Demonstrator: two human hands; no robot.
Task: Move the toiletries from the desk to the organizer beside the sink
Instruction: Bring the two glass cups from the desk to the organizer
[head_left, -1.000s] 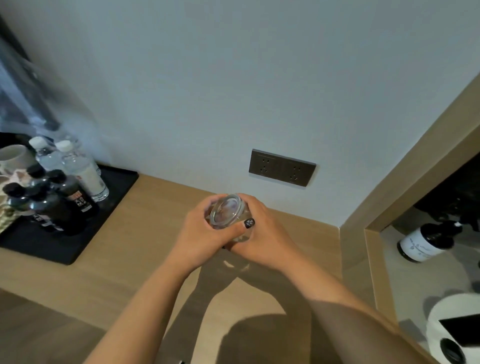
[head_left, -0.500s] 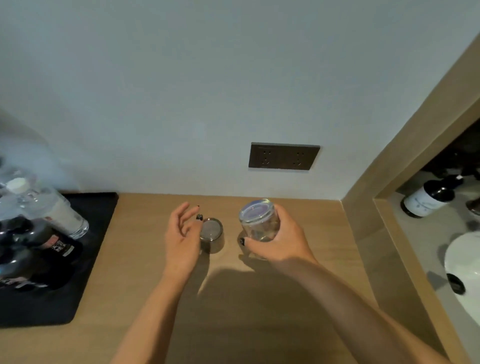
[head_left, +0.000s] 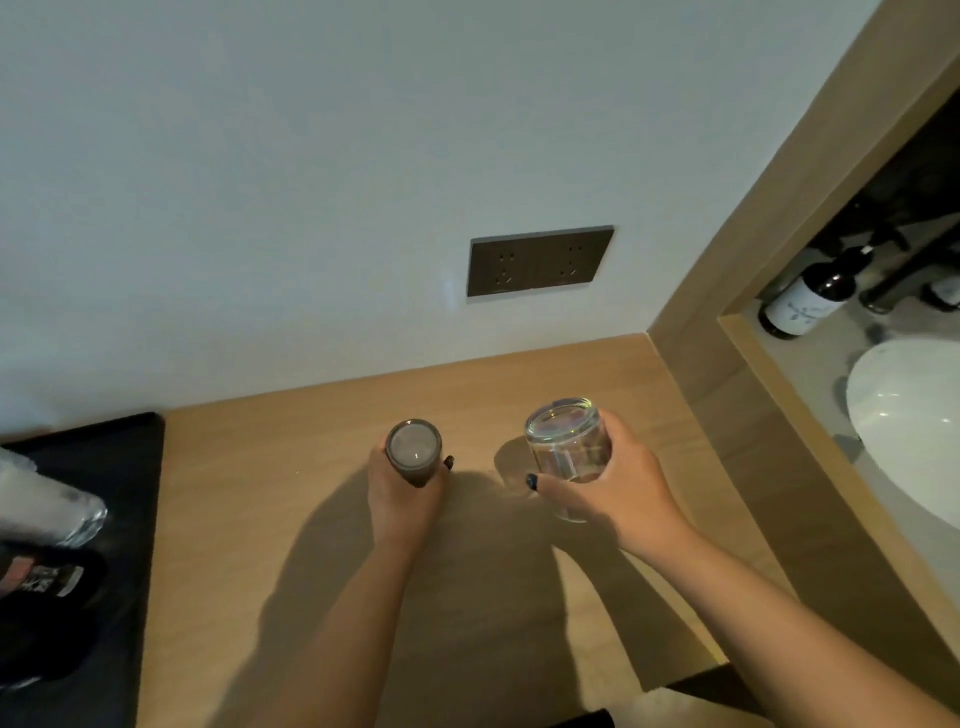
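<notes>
Toiletries here are two containers, both already in hand above the desk (head_left: 249, 519) near its back edge: a small dark jar (head_left: 414, 451) with a pale round top on the left and a clear glass (head_left: 568, 447) on the right. Left hand (head_left: 402, 493) is wrapped around the dark jar from below and behind, one dark-nailed fingertip showing at its right side; cannot tell whether the jar base touches the wood or is just clear of it. Right hand (head_left: 613, 488) grasps the clear glass by its lower part, thumb across the front, glass tilted toward the camera and lifted off the surface. Both long axes roughly upright, the glass leaning more. Key relation: the sink (head_left: 904, 431) lies to the right, past the wooden partition (head_left: 737, 332) at the desk's right edge, so the right hand and its glass are nearer, the left hand has farther to cross. No organizer clearly visible; only a dark labelled bottle (head_left: 810, 299) behind the basin. Likely next: both go rightward over the partition, glass first. Black tray (head_left: 104, 467) with water bottles sits at the desk's left edge, well apart.
</notes>
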